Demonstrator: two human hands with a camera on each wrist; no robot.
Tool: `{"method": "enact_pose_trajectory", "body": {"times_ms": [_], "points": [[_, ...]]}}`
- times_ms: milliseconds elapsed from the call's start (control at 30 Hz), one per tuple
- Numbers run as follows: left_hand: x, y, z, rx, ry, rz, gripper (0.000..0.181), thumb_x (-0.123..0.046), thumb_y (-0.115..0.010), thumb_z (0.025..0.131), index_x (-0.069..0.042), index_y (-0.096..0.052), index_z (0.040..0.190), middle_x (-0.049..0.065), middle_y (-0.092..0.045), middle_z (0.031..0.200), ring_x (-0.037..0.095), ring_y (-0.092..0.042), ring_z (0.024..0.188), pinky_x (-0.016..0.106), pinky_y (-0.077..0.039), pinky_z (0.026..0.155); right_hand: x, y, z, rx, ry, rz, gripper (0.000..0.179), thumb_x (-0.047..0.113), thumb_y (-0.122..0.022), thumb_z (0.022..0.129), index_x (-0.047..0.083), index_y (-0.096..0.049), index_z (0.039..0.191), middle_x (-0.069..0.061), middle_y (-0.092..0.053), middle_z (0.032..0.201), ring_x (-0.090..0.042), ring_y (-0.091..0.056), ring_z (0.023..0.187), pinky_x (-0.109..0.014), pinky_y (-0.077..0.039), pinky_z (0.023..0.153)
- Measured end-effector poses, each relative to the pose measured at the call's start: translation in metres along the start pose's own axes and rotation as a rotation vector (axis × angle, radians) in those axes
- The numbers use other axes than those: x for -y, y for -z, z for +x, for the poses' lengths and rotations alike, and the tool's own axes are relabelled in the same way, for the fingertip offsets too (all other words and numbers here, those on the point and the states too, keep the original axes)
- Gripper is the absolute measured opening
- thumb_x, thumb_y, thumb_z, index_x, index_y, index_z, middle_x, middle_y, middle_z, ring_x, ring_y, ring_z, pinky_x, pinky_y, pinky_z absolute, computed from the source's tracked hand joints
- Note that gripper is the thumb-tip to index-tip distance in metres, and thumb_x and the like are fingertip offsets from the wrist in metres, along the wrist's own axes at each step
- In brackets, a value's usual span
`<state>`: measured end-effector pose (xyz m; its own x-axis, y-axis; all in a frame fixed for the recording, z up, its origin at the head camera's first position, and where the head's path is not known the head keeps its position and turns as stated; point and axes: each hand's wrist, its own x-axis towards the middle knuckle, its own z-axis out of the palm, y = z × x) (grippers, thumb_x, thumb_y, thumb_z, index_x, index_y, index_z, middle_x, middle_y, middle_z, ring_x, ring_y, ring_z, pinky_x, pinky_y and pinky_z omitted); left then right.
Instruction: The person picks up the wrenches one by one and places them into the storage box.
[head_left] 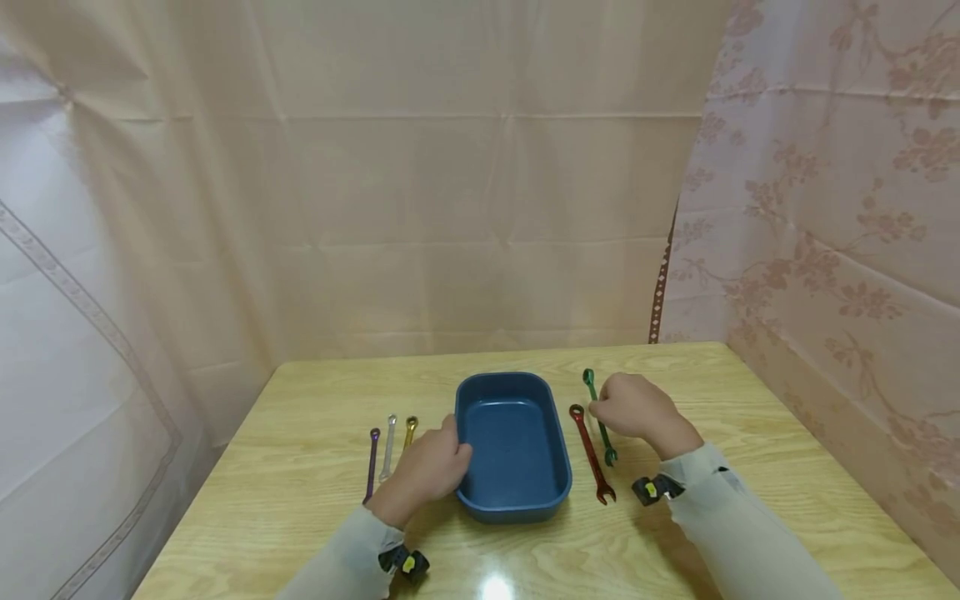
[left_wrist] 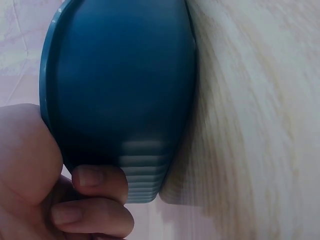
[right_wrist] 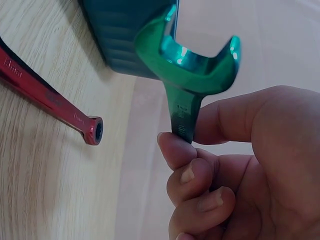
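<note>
A dark blue rectangular plastic bin sits near the middle of the table with nothing inside. My left hand grips its left wall; in the left wrist view the thumb side lies at the rim and curled fingers press the outer wall. To the right of the bin, my right hand pinches a green combination wrench by its shank, the open end pointing toward the wrist camera. Just left of that wrench, a red combination wrench lies on the table beside the bin.
Left of the bin lie a purple wrench, a silver wrench and a gold wrench, the gold one partly hidden by my left hand. The wooden table ends at a hanging beige cloth behind.
</note>
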<state>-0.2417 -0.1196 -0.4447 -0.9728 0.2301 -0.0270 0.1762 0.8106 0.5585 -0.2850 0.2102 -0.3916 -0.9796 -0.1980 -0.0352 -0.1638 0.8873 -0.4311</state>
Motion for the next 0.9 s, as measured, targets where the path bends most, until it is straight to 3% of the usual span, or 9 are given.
{"method": "enact_pose_trajectory", "body": {"times_ms": [900], "points": [[0.000,-0.001,0.000,-0.009,-0.012,0.010,0.063,-0.028,-0.042,0.106,0.011,-0.030,0.154,0.004,-0.057,0.071,0.017,-0.055,0.053,0.033,-0.043,0.049,0.022,-0.001,0.004,0.000,0.033,-0.001,0.052,0.033,-0.063,0.096,0.023,-0.040,0.051,0.010,-0.028,0.048,-0.008,-0.023,0.044,-0.025,-0.019,0.044]]}}
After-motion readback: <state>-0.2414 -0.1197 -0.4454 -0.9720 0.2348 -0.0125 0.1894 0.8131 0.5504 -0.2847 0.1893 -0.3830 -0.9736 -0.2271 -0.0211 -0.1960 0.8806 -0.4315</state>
